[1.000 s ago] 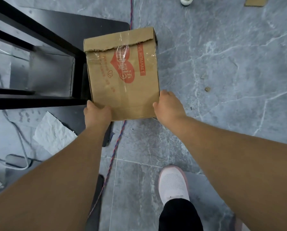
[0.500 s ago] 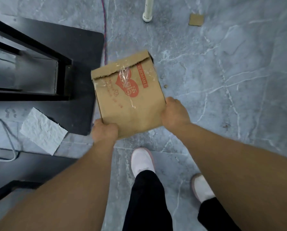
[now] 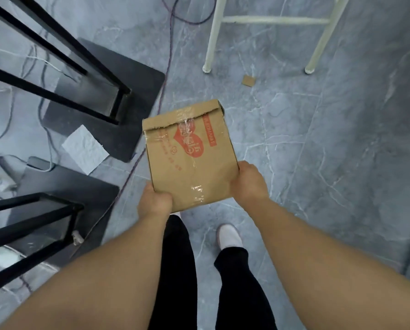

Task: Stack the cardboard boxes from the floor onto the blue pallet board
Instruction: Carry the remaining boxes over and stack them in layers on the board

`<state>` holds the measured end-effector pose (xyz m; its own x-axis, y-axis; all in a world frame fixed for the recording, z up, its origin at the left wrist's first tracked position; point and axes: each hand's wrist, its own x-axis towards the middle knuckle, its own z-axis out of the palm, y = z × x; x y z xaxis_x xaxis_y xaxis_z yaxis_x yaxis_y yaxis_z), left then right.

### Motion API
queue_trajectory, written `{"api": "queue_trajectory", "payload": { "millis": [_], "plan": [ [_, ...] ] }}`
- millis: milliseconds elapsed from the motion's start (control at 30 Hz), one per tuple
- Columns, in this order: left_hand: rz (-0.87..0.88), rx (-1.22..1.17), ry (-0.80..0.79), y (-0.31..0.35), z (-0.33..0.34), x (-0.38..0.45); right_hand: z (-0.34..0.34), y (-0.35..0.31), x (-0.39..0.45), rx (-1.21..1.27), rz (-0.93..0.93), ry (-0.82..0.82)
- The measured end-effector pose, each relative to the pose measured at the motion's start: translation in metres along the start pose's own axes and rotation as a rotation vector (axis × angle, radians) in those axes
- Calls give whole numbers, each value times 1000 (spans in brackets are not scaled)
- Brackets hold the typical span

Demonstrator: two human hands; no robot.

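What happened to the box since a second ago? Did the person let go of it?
No. The box has been lifted away from the black frame and carried off over the open floor, and the person has stepped along, so a white stool has come into view ahead. The left hand and right hand still grip its near corners as before.
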<state>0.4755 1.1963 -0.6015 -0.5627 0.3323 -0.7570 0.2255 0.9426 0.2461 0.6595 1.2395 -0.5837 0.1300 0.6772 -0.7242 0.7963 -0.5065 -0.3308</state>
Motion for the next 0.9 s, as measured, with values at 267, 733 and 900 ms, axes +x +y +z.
{"api": "queue_trajectory", "payload": {
  "millis": [267, 733, 900],
  "plan": [
    [-38, -116, 4, -35, -46, -122, -62, -8, -102, -178, -143, -33],
    [-166, -501, 218, -194, -112, -268, -33, -24, -269, -446, -568, -171],
    [-219, -682, 296, -280, -108, -342, -2, -4, -343, -580, -737, -224]
  ]
}}
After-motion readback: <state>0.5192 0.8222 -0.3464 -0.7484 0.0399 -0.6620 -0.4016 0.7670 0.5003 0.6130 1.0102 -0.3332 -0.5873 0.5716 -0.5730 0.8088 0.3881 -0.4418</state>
